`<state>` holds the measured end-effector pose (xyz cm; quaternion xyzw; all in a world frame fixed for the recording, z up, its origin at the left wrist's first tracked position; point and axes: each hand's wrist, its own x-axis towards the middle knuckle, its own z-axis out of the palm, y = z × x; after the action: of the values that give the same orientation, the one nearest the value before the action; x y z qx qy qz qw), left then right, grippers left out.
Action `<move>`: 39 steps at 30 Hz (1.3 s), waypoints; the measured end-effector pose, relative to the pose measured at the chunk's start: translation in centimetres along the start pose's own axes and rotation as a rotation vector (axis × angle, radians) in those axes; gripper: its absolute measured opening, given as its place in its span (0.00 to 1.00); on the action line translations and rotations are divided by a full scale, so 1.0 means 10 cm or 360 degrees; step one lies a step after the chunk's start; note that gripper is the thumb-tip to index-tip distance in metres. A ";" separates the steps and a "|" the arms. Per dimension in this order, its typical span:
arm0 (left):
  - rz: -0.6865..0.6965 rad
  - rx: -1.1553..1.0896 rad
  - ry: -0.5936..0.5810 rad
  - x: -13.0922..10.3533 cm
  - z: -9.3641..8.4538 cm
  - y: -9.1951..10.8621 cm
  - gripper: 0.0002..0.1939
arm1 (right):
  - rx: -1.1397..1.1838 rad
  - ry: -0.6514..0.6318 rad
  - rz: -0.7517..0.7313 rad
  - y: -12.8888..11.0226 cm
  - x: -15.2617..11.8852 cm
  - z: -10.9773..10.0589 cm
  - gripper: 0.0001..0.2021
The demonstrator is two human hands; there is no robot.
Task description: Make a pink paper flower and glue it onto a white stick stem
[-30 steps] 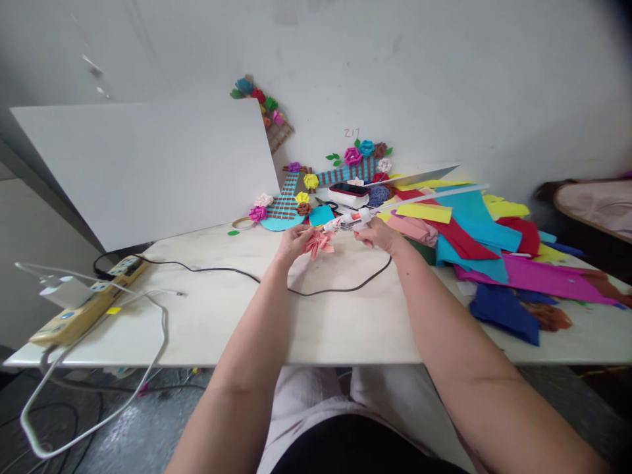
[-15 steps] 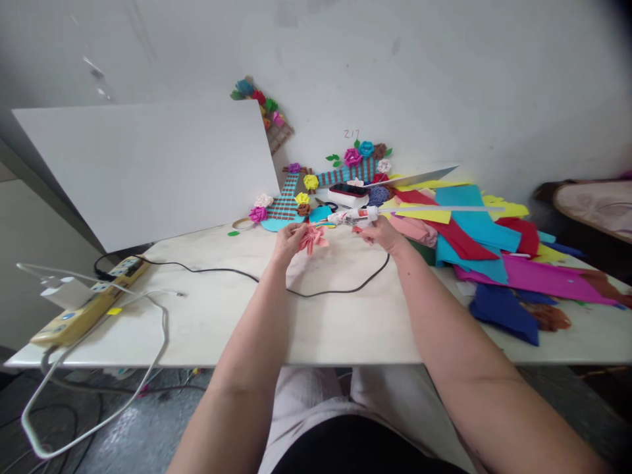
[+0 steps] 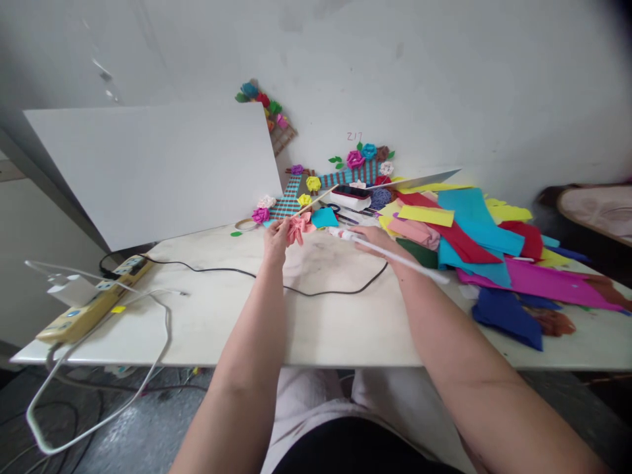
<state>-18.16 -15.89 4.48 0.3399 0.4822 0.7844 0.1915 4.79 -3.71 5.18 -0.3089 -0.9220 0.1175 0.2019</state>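
Observation:
My left hand is closed in a pinch on a coral-pink paper flower, whose petals spread to the right of the fingers. A thin wooden stick slants up and right from beside the flower. My right hand is closed around a white hot glue gun, low over the table; its fingers are partly hidden. From the gun's rear a long white glue stick runs across my right wrist. A turquoise paper piece lies between the hands, just beyond them.
A black cord crosses the table. Colored crepe paper is heaped at right. Woven pieces with paper flowers lean on the wall. A phone rests on a white box; a white board and power strip stand left.
The glue gun has come down, and its glue stick has swung from level to slanting toward me. My left hand and the flower have shifted slightly left. The wooden stick now shows.

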 end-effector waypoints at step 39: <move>-0.0125 0.0257 -0.0814 -0.16 0.11 -0.10 0.14 | -0.0075 0.0361 -0.0298 -0.31 0.03 0.15 0.15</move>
<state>-16.27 -15.78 3.35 0.5223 0.4920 0.6240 0.3096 2.31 -6.09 4.93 -0.2375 -0.9205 0.0408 0.3075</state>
